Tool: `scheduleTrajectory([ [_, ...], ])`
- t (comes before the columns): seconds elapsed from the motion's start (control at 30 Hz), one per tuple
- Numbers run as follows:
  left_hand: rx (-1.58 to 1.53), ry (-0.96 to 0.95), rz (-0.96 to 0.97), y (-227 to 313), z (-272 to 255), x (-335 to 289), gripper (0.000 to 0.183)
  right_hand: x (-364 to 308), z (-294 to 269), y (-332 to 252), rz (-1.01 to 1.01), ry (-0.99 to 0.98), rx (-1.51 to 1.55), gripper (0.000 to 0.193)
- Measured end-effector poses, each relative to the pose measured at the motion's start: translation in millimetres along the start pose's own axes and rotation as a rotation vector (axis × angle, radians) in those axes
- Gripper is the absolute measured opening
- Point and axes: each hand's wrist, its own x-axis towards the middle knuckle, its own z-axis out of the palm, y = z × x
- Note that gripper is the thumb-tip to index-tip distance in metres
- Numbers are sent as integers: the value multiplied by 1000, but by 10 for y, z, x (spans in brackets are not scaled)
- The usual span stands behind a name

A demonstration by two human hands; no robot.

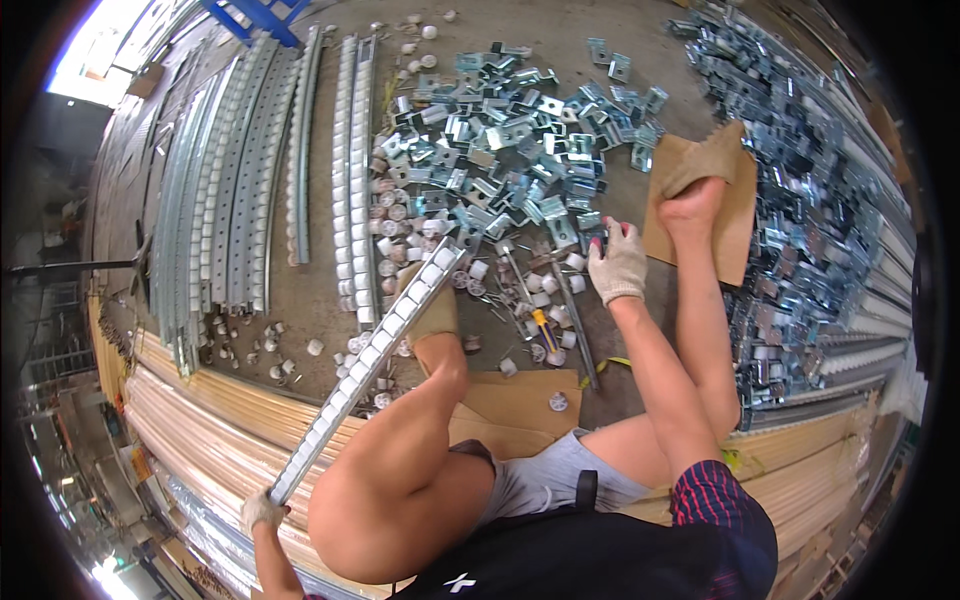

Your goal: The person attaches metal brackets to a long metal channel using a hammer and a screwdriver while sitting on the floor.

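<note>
My left hand [262,510], in a pale knit glove, is closed around the lower end of a metal roller track [360,372] lined with white rollers. The track slants up and right past my left knee, its far end over the loose white rollers [395,213]. My right hand [617,268], gloved too, hovers at the right edge of a big heap of shiny metal brackets [500,135]. Its fingers are apart, and I see nothing held in them. A yellow-handled screwdriver [544,328] lies to its lower left among rollers and thin metal rods.
More roller tracks [345,180] and perforated metal channels [243,170] lie in rows on the left. Another bracket heap [800,190] stretches along the right. Cardboard [735,245] is under my right foot. I sit on long wrapped stock [220,420]; a blue stand [255,18] is at the back.
</note>
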Motion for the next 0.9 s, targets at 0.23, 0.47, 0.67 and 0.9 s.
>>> scheduleTrajectory([
  [0.23,-60,-355,679,1993,-1286,777,90,126,-42,-148,173,-418,-138,46],
  [0.47,-522,177,822,4840,-2561,201,86,183,124,51,380,-325,259,31],
  [0.67,-613,134,779,4897,-2697,107,64,-236,-415,-26,729,-242,1229,27],
  [0.9,-609,543,1122,4781,-2241,-228,48,-495,-430,-431,819,-640,1702,17],
])
